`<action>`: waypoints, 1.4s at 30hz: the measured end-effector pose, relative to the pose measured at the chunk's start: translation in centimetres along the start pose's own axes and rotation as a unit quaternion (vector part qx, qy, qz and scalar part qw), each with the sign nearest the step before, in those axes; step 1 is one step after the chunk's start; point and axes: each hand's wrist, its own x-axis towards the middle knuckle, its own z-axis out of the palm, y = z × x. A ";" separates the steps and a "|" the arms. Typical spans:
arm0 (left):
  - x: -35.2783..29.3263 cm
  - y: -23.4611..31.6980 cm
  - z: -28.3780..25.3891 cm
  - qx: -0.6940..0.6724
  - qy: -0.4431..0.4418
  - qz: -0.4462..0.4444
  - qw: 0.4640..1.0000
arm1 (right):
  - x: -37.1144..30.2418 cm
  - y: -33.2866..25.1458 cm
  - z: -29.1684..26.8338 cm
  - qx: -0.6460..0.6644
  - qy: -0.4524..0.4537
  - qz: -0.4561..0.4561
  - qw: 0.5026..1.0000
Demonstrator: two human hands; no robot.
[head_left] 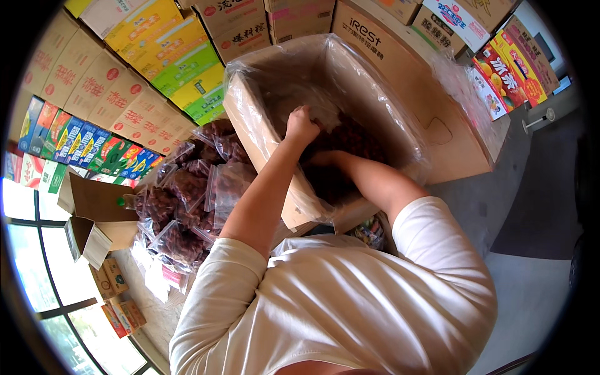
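Observation:
In front of me stands a tall cardboard box (247,119) with a clear plastic liner (375,87) folded over its rim. Dark red dried fruit, like jujubes (357,139), lies inside it. My left hand (302,127) is closed in the box opening, pinching what looks like a clear plastic bag (306,103). My right hand (326,160) reaches deeper, at the fruit below the left hand; shade hides its fingers. Left of the box lies a heap of clear zip bags (187,187) filled with the same dark red fruit.
Stacked cartons (112,94) line the left and back. A large flat-sided carton (431,106) stands just behind the box. An opened carton (103,212) sits left of the bags. Drink cartons (509,69) are at the far right, above grey floor (531,287).

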 end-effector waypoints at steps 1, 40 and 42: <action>-0.2 -0.5 0.0 0.006 0.007 -0.006 1.000 | -0.5 -4.4 0.1 -0.035 0.003 -0.025 0.999; -0.6 -0.1 0.2 0.021 -0.116 -0.006 0.993 | -2.5 -11.3 0.3 -0.016 -0.383 0.422 0.822; -0.8 0.0 0.0 0.033 -0.106 -0.011 0.994 | -3.2 -13.4 -0.4 0.005 -0.383 0.422 0.822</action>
